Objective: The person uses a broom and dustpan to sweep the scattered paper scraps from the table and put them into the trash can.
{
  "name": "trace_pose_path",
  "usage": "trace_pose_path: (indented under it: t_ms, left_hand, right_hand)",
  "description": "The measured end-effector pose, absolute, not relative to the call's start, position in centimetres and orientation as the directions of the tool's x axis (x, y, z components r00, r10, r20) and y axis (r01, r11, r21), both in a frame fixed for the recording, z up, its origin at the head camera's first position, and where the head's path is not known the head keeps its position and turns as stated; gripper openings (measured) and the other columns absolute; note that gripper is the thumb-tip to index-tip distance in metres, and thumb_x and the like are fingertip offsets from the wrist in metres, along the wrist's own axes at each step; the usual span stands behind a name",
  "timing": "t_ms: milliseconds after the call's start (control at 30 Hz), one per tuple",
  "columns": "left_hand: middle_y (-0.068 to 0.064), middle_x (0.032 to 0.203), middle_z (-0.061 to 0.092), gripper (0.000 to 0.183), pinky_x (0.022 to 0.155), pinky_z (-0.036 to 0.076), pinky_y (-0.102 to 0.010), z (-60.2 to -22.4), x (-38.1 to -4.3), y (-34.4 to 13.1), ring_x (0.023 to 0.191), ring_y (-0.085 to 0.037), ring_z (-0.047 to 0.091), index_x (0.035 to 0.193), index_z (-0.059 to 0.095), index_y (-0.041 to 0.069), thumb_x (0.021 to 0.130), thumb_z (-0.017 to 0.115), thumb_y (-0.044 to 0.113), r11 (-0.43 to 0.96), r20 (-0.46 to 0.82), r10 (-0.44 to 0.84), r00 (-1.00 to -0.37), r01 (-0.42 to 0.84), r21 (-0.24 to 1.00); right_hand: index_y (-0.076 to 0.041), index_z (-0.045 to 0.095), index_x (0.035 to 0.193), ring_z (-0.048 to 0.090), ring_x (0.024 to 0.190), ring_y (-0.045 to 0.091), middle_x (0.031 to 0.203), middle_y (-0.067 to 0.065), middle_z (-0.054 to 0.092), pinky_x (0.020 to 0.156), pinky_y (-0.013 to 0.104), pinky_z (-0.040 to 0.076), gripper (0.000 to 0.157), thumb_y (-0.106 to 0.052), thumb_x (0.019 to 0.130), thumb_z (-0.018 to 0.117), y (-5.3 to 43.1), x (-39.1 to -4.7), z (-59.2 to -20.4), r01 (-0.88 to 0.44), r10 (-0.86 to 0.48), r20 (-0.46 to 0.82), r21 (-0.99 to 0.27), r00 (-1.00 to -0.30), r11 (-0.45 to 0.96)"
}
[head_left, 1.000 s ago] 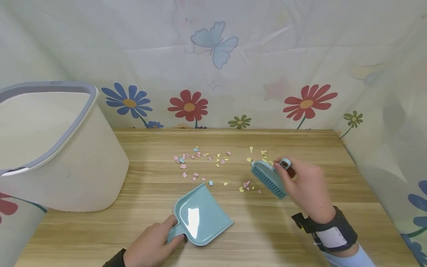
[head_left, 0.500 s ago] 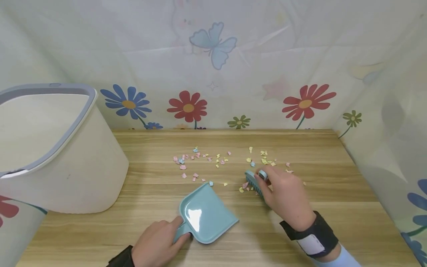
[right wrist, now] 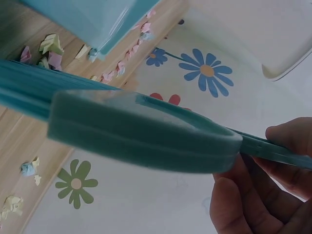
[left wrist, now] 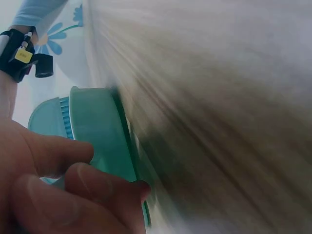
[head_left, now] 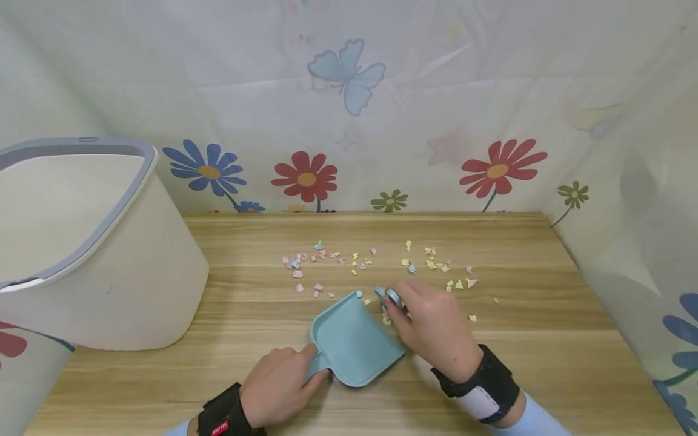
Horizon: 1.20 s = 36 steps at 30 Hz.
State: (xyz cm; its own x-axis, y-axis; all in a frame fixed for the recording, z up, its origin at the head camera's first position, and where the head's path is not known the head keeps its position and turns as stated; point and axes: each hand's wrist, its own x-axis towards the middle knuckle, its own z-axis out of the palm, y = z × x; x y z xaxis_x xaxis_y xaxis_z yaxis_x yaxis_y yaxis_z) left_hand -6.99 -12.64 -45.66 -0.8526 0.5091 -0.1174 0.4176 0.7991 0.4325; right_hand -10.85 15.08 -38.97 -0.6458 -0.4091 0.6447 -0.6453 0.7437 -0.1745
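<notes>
My left hand [head_left: 280, 383] grips the short handle of a light blue dustpan [head_left: 354, 342], which lies on the table with its wide mouth facing right. In my right hand [head_left: 438, 327] is a matching blue hand brush [right wrist: 141, 131], held by its handle. Mostly hidden by the hand in the head view, the brush stands bristles down just right of the dustpan's mouth. A few paper scraps [right wrist: 51, 48] lie between bristles and pan. More pink, yellow and blue paper scraps [head_left: 318, 257] are scattered behind the pan and to the right.
A tall white bin [head_left: 163, 272] with a grey rim stands at the left of the wooden table [head_left: 262, 236]. Behind and to the right hangs a white curtain [head_left: 409, 115] printed with flowers and a butterfly.
My right hand has lowered the brush and moved it left toward the dustpan, pushing a few scraps along. My left hand has slid the dustpan slightly right.
</notes>
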Motion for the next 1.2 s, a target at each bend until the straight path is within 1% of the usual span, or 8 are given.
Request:
trace_pose_path:
  t_ms: [200,367,467,600,767,967,1100,1200]
  left_hand:
    - [0.014,0.060,0.036,0.026,0.044,0.027,-0.024,-45.2,-7.3,-12.3,0.049,-0.001,0.036,0.098,0.063,0.014,0.102,0.064,0.039,0.801,-0.126,0.507,-0.852,0.412,0.435]
    - [0.013,0.059,0.036,0.027,0.044,0.027,-0.024,-44.9,-7.6,-12.3,0.048,-0.002,0.036,0.104,0.064,0.012,0.101,0.064,0.038,0.805,-0.136,0.500,-0.855,0.402,0.436]
    - [0.013,0.059,0.037,0.026,0.044,0.027,-0.025,-44.7,-7.7,-12.4,0.048,-0.003,0.036,0.100,0.064,0.013,0.101,0.064,0.039,0.821,-0.141,0.486,-0.863,0.396,0.412]
    - [0.012,0.058,0.036,0.027,0.044,0.026,-0.026,-44.2,-7.8,-12.5,0.047,-0.004,0.037,0.093,0.063,0.014,0.101,0.064,0.040,0.842,-0.156,0.465,-0.871,0.382,0.380]
    - [0.012,0.056,0.036,0.028,0.044,0.025,-0.026,-43.9,-8.0,-12.6,0.046,-0.005,0.036,0.091,0.064,0.013,0.100,0.064,0.040,0.855,-0.170,0.451,-0.876,0.370,0.364]
    - [0.012,0.057,0.035,0.029,0.044,0.025,-0.026,-44.0,-8.1,-12.7,0.046,-0.005,0.035,0.091,0.065,0.012,0.100,0.064,0.040,0.858,-0.169,0.452,-0.876,0.376,0.350]
    - [0.012,0.057,0.034,0.029,0.043,0.025,-0.025,-44.2,-8.2,-12.7,0.045,-0.004,0.035,0.088,0.063,0.013,0.100,0.064,0.040,0.858,-0.163,0.453,-0.877,0.379,0.346]
    - [0.012,0.057,0.034,0.029,0.043,0.025,-0.025,-44.2,-8.1,-12.7,0.045,-0.004,0.035,0.089,0.063,0.013,0.100,0.064,0.040,0.858,-0.168,0.450,-0.877,0.373,0.353]
  right_hand:
    - [-0.008,0.066,0.085,0.061,0.057,0.003,0.069,-0.002,0.066,0.051,0.016,0.048,0.019,-0.007,0.083,0.084,15.1,-11.2,-38.8,-0.666,-0.411,0.646,-0.209,-0.644,0.716]
    - [-0.005,0.071,0.096,0.063,0.062,0.006,0.076,0.001,0.071,0.055,0.020,0.052,0.012,-0.006,0.088,0.080,16.4,-11.9,-38.0,-0.696,-0.360,0.683,-0.305,-0.636,0.650]
    - [-0.004,0.072,0.102,0.070,0.068,0.011,0.085,0.004,0.076,0.058,0.027,0.057,0.016,-0.008,0.089,0.080,17.1,-12.4,-37.8,-0.698,-0.341,0.693,-0.327,-0.635,0.637]
    - [-0.007,0.075,0.106,0.075,0.076,0.014,0.093,0.004,0.079,0.064,0.033,0.059,0.023,-0.006,0.085,0.084,17.5,-13.1,-38.4,-0.695,-0.357,0.678,-0.319,-0.642,0.645]
    - [-0.010,0.078,0.109,0.073,0.076,0.011,0.093,0.002,0.079,0.065,0.030,0.058,0.029,-0.008,0.082,0.088,17.3,-13.7,-39.6,-0.696,-0.416,0.645,-0.260,-0.641,0.669]
    - [-0.011,0.080,0.104,0.064,0.071,0.010,0.085,-0.001,0.074,0.063,0.029,0.055,0.025,-0.015,0.081,0.089,16.7,-13.6,-40.3,-0.713,-0.505,0.608,-0.149,-0.613,0.685]
    - [-0.012,0.080,0.100,0.066,0.074,0.010,0.086,-0.002,0.075,0.065,0.029,0.056,0.022,-0.014,0.081,0.089,16.2,-13.2,-40.3,-0.731,-0.525,0.596,-0.160,-0.607,0.664]
    - [-0.012,0.080,0.100,0.067,0.074,0.008,0.087,-0.003,0.074,0.064,0.026,0.056,0.022,-0.013,0.081,0.089,15.9,-12.8,-40.0,-0.757,-0.543,0.591,-0.189,-0.596,0.625]
